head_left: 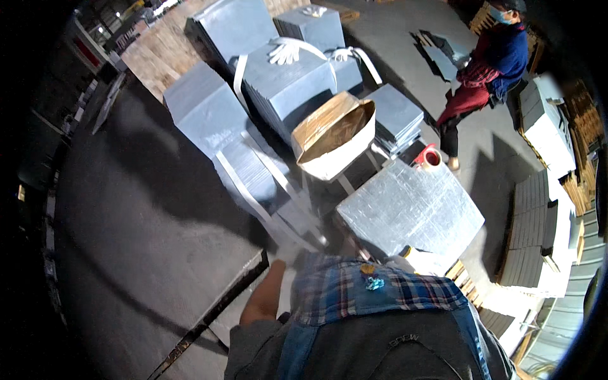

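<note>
My left forearm (265,294) reaches forward from the lower edge. Its hand (288,239), pale and apparently gloved, is smeared by motion beside white straps (244,190) on a stack of grey sheets (253,168). Whether its fingers hold a strap cannot be made out. At the near edge of a scratched metal-topped table (411,206), a white gloved shape (423,259) that looks like my right hand is partly hidden by my plaid apron (380,288); its fingers do not show. An open brown cardboard box (335,142) stands beyond the table.
A tape dispenser (429,158) sits on the table's far corner. More grey stacks (285,73) carry white gloves (285,52). At the far right a masked person (491,69) stands by grey sheets. White stacks (532,228) line the right side; a dark platform edge (215,310) runs at left.
</note>
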The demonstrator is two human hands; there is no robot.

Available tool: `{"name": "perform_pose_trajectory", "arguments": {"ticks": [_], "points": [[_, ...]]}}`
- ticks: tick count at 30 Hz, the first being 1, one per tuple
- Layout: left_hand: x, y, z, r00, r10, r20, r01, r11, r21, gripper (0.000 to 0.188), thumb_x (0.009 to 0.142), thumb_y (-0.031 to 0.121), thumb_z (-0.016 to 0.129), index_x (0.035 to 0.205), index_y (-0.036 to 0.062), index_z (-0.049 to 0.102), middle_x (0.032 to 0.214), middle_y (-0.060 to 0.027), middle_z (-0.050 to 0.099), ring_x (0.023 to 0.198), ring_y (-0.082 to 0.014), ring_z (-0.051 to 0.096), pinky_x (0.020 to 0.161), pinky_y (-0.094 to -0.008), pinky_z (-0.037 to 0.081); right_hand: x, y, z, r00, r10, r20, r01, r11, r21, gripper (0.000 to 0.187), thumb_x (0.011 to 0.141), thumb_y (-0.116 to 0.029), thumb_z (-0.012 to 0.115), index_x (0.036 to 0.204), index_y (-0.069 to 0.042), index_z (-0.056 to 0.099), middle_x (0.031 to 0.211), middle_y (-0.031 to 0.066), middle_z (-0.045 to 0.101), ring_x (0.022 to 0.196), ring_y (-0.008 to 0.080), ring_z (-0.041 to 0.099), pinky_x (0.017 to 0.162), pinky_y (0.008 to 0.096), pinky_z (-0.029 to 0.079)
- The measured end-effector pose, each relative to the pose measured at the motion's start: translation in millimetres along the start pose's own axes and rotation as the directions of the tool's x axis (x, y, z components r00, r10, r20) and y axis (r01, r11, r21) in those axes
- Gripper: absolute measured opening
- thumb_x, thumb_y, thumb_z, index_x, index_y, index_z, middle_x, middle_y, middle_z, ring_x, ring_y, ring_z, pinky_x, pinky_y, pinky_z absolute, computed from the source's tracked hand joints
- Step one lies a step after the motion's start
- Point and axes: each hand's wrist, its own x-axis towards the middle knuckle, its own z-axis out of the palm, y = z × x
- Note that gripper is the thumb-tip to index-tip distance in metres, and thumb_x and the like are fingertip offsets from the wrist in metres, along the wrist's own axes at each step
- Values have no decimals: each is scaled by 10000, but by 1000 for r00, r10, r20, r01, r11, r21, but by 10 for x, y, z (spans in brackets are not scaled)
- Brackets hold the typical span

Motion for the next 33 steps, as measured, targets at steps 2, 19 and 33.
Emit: {"name": "perform_pose_trajectory", "arguments": {"ticks": [2,19,33], "points": [[257,22,-382,995,72,-75,-64,993,97,289,968,206,507,1203,111,645,1097,-166,677,1031,-374,635,918,-493,496,-4,-250,26,995,27,-97,-24,999,41,516,920,-414,553,1219,-13,680,1060,217,725,1007,327,689,880,438,528],[1181,346,-1698,968,-168,-187,47,852,-522,453,960,451,616,926,2,669,822,-141,677,750,-284,602,730,-429,465,311,-959,70,989,112,-97,-107,993,52,504,924,-394,608,1292,-50,630,1131,167,714,1092,312,674,922,405,520],[1303,165,-2148,717,-197,-669,-220,846,-485,293,912,223,691,1112,12,650,1000,-173,705,921,-364,666,789,-404,535,472,-1269,-145,989,-99,-107,115,981,156,485,943,-365,573,1253,3,633,1196,230,680,1131,335,646,958,384,489]]}}
